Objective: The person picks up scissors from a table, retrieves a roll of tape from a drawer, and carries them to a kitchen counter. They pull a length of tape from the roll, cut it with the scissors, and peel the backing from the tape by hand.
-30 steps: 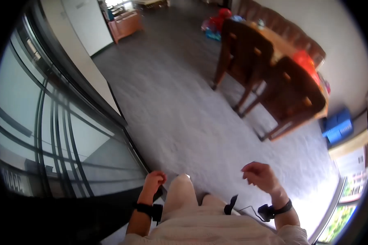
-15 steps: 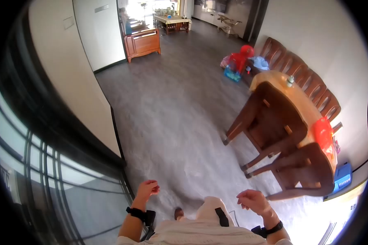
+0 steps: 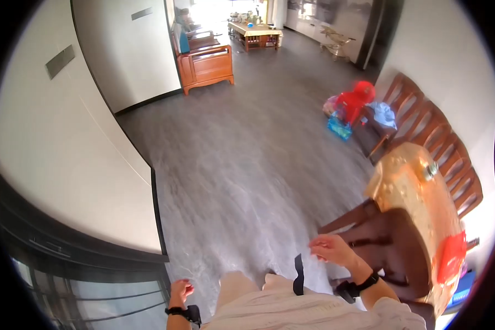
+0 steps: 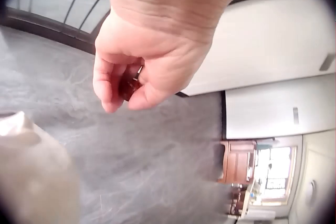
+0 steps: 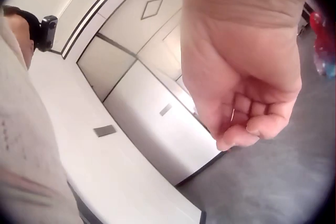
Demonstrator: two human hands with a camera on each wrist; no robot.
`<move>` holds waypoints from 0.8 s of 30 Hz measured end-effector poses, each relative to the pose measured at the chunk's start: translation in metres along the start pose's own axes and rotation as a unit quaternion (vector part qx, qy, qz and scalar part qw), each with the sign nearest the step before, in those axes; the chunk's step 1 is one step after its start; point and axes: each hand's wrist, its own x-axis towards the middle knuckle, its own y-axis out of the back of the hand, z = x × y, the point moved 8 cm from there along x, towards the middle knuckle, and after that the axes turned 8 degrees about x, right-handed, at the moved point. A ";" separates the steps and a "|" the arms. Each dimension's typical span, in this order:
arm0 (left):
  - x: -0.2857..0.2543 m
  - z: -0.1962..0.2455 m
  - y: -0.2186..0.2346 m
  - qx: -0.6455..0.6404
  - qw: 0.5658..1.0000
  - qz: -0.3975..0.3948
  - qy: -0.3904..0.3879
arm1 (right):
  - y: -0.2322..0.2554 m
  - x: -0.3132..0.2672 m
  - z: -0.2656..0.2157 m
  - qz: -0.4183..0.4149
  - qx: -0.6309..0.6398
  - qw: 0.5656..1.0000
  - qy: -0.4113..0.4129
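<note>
Head view taken as the dial, 12 straight ahead. My left hand (image 4: 149, 58) hangs at 7 o'clock over the grey floor (image 3: 242, 154), fingers and thumb curled round a small dark object (image 4: 129, 87). It sits deep in the grip, reddish-brown with a bright streak; mostly hidden, so I cannot tell what it is. My right hand (image 5: 244, 74) is between 4 and 5 o'clock, palm hollowed, fingers loosely bent, the palm bare. In the head view it shows just beside the dark wooden chair (image 3: 398, 250); how far above or before it, I cannot tell. Both wrists carry black straps with a camera.

Surroundings: table (image 3: 415, 206) with a glossy golden cover, 3 o'clock, a small jar (image 3: 430, 170) on it near the bench side; red bag (image 3: 452, 258) at its near end, 4 o'clock. Slatted bench (image 3: 442, 144) along the wall behind. Red item (image 3: 360, 99) at 2 o'clock, blue package (image 3: 339, 128) below it. Reddish wooden furniture end (image 3: 208, 67), 11 o'clock; low cloth-covered table (image 3: 254, 31), 12. White panel (image 3: 77, 126), between 9 and 10.
</note>
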 end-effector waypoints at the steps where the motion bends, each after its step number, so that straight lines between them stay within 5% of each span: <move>1: 0.003 -0.003 0.009 -0.019 1.000 0.021 0.008 | -0.005 0.029 -0.016 -0.027 -0.006 1.000 -0.006; 3: 0.038 -0.023 0.022 -0.117 0.993 0.021 0.019 | -0.014 0.091 -0.045 -0.078 -0.026 0.996 -0.012; 6: 0.098 -0.019 0.035 -0.069 0.994 0.070 0.052 | -0.018 0.174 -0.078 -0.107 -0.041 0.993 -0.007; 9: 0.163 0.044 0.016 -0.060 0.990 0.098 0.086 | 0.001 0.247 -0.090 -0.084 -0.023 0.996 -0.024; 13: 0.215 0.251 -0.072 -0.010 0.998 0.010 0.055 | 0.028 0.308 -0.139 -0.025 -0.019 0.998 -0.059; 18: 0.313 0.517 -0.224 0.121 0.981 -0.090 -0.125 | 0.087 0.394 -0.162 0.037 0.024 0.997 -0.068; 20: 0.338 0.596 -0.289 0.122 0.974 -0.111 -0.158 | 0.110 0.435 -0.175 0.044 0.020 0.996 -0.075; 24: 0.372 0.680 -0.390 0.091 0.960 -0.174 -0.198 | 0.170 0.527 -0.213 0.063 0.009 0.993 -0.097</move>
